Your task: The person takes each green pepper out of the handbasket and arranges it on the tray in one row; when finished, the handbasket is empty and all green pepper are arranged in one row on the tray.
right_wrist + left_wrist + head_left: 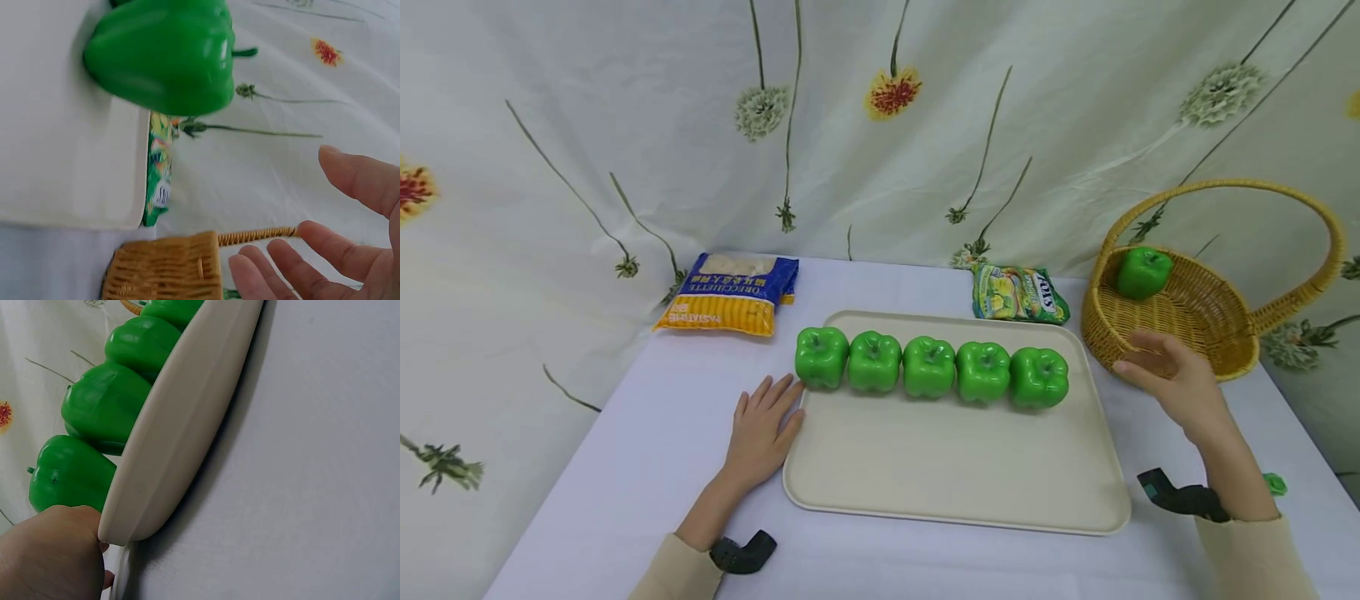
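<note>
A beige tray [955,467] bears a row of several green bell peppers [929,367] along its far part. At the tray's left edge my left hand [760,433] rests with fingers spread, fingertips right by the leftmost pepper [822,357]. In the left wrist view, that hand [53,550] meets the tray's corner. My right hand [1187,387] hovers at the front of a wicker basket [1101,333], its fingers loosely bent and nothing between them. Inside the basket sits another green bell pepper [1144,273]. Thumb and fingers stand apart in the right wrist view.
A blue and yellow pasta bag [730,292] lies behind the tray on the left. A green snack packet [1019,293] lies at its far right edge. The basket's tall handle [1232,185] arches over it. A small green thing [1274,483] lies beside the right forearm.
</note>
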A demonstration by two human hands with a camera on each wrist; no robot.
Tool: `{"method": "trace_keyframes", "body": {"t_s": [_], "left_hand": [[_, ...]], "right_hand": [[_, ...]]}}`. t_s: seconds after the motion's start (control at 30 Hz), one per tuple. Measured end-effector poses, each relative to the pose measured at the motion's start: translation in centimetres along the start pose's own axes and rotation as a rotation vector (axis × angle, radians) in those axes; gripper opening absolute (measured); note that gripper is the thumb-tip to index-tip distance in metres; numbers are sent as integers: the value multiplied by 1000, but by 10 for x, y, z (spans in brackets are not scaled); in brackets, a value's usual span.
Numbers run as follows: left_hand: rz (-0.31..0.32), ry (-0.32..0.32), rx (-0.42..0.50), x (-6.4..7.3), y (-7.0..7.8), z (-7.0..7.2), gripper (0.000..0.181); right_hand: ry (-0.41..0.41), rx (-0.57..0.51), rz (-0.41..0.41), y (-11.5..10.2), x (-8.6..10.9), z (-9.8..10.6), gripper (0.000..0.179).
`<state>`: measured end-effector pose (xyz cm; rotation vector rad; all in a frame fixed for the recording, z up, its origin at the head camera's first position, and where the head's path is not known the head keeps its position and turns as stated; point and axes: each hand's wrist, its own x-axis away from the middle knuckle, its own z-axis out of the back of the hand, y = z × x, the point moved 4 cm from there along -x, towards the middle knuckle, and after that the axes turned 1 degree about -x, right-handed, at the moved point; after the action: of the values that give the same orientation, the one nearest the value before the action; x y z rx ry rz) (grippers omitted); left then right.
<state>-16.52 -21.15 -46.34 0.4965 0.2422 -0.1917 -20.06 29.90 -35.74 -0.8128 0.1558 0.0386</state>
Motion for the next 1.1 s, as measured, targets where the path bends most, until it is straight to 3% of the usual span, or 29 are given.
{"method": "trace_keyframes", "body": {"t_s": [0.13,0.27,0.53,0.83,1.1], "left_hand": [[5,5,-1,1,0,0,46],[5,6,-4,2,-1,0,45],[-2,14,5,2,0,0,45],[1,12,3,1,0,1,45],[10,-2,7,1,1,1,44]], "right_hand": [[113,11,-133,18,-22,22,68],[168,-19,-253,29,-47,47,80],[148,-111,-376,35,-82,82,97],[195,-164,-382,29,-112,99,96],[156,-184,-343,47,-135,90,99]]}}
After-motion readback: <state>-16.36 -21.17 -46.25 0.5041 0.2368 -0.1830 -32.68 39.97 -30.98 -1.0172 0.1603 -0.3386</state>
